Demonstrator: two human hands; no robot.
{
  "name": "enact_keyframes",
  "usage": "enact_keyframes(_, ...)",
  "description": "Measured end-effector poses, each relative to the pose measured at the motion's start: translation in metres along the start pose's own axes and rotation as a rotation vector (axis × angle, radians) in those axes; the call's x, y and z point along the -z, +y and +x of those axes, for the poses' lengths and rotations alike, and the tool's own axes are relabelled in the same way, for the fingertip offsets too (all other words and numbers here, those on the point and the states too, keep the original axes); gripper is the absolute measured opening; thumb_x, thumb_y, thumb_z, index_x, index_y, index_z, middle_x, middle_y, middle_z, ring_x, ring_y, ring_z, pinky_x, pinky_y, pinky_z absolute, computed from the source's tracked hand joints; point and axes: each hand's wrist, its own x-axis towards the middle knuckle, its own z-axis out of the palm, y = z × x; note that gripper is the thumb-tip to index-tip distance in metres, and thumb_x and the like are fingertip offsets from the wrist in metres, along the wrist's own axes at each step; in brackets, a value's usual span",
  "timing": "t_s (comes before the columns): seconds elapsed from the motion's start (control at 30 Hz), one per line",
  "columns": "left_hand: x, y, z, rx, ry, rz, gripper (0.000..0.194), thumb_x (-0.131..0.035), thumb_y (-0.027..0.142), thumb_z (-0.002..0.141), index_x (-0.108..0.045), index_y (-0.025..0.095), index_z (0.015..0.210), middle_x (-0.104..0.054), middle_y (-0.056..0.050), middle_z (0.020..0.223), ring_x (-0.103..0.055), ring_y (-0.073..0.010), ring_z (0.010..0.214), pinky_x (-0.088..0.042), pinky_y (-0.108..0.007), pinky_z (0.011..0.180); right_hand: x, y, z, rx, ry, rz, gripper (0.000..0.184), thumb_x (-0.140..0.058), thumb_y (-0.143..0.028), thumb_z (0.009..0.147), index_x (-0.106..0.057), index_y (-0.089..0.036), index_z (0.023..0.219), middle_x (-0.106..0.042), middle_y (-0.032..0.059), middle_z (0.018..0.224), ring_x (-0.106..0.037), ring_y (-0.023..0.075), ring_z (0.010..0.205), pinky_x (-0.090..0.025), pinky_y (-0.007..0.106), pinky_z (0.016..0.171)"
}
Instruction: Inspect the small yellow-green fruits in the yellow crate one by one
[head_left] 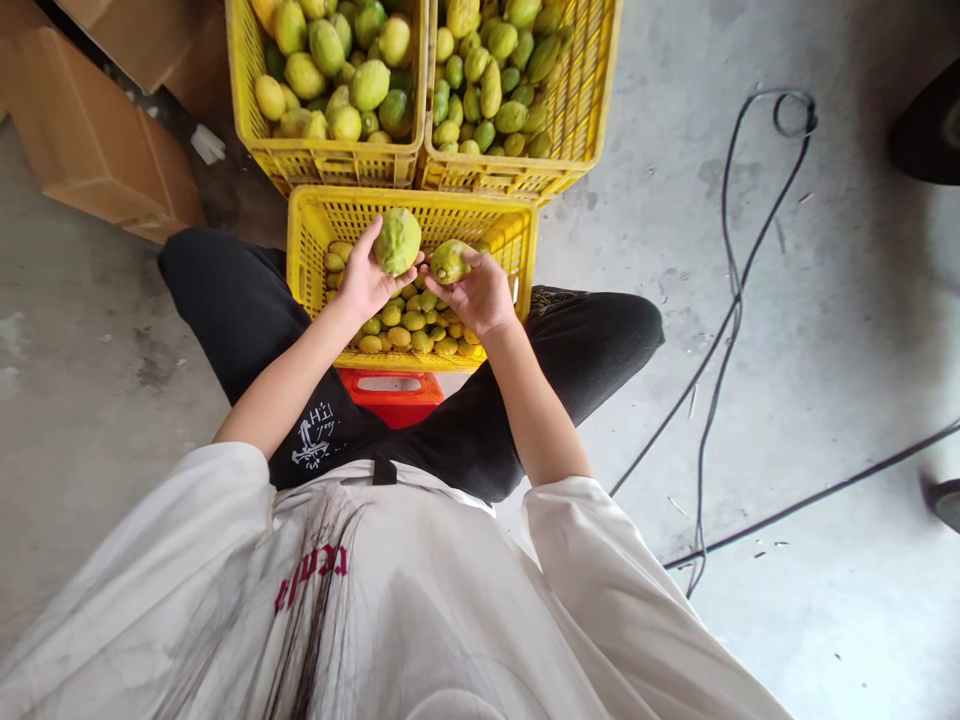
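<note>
My left hand is closed round a large green-yellow fruit, held up over the near yellow crate. Beside it, my right hand grips a smaller green fruit; the two fruits almost touch. Below both hands the near crate holds several small yellow-green fruits. I sit with my legs either side of this crate.
Two more yellow crates stand beyond, the left crate with larger fruit, the right crate with smaller green ones. A red stool is under me. Cardboard boxes lie at far left. Black cables run over the concrete floor at right.
</note>
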Motion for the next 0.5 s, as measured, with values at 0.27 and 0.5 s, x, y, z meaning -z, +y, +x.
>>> enact_keyframes(0.27, 0.0000, -0.0072, -0.0017, 0.047, -0.033, 0.095, 0.040, -0.054, 0.054, 0.115, -0.074, 0.020, 0.125, -0.082, -0.011, 0.110, -0.080, -0.0339, 0.131, -0.071, -0.044, 0.103, 0.0018, 0.0047, 0.0003, 0.007, 0.060, -0.081, 0.019, -0.083, -0.032, 0.093, -0.066, -0.029, 0.100, -0.077, -0.0029, 0.090, -0.076, 0.0178, 0.087, -0.071, 0.033, 0.087)
enact_keyframes(0.5, -0.0014, -0.0080, -0.0042, 0.014, -0.055, 0.128, 0.040, -0.068, 0.053, 0.108, -0.070, 0.020, 0.131, -0.079, -0.013, 0.130, -0.070, -0.0412, 0.147, -0.066, -0.054, 0.116, 0.0000, 0.0052, 0.0010, 0.003, 0.055, -0.136, 0.032, -0.090, -0.045, 0.090, -0.063, -0.030, 0.100, -0.076, -0.0011, 0.092, -0.079, 0.0229, 0.101, -0.070, 0.039, 0.094)
